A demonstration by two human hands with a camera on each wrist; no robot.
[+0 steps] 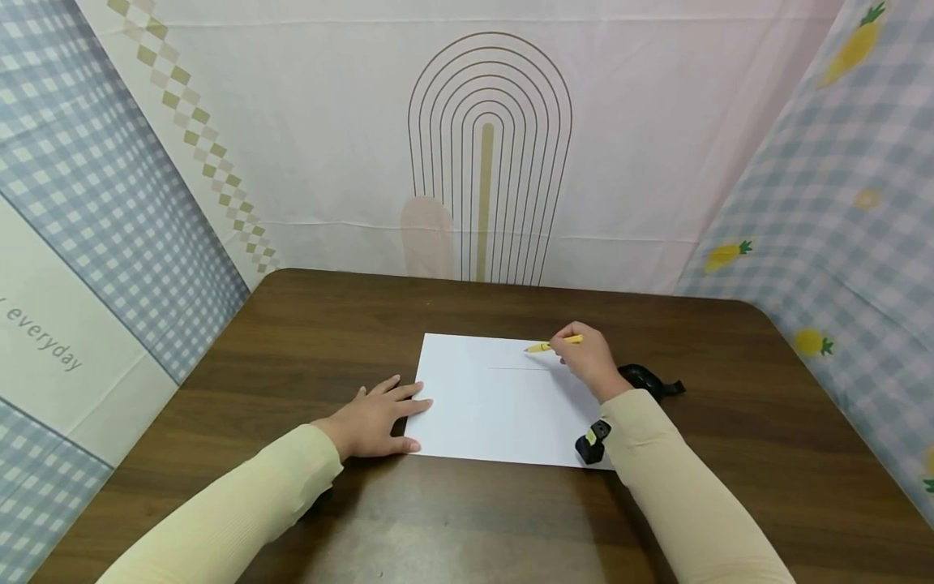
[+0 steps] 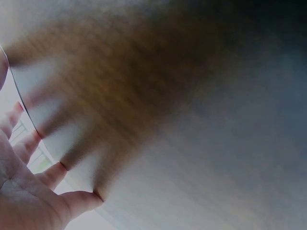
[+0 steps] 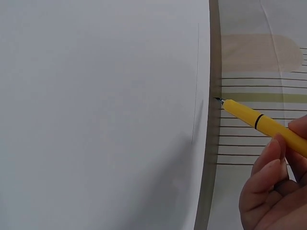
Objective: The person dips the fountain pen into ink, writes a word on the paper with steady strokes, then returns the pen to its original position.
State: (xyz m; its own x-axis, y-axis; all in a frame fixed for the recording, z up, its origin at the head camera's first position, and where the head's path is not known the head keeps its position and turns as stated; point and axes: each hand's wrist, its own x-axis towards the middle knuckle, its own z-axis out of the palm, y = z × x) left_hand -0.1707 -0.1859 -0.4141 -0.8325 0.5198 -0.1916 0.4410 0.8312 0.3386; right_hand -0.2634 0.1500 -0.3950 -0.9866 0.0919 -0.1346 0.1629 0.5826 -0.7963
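A sheet of white paper (image 1: 474,414) lay flat on the dark wooden surface (image 1: 350,324), in front of the person, one long edge facing them. The left hand (image 1: 375,422) was spread at the paper's left side, its fingers splayed straight and gripping nothing; a couple of fingertips rested over the edge, and the thumb lay by the near corner. The right hand (image 1: 588,357) reached over the paper's far right part, its fingers pinching a yellow pen (image 1: 556,344) with a dark band round the barrel. The nib pointed leftward and looked lifted just clear of the paper, near the far edge. One thin, straight line (image 1: 518,369) ran across the paper, just on the near side of the nib.

Pale yellow sleeves (image 1: 233,507) covered both arms, and a small black device (image 1: 589,446) sat by the right wrist, with a black strap (image 1: 642,380) on the other side. Behind the surface I saw a white cloth (image 1: 314,122) printed with nested arches, and blue checked cloth (image 1: 87,122) at the left.
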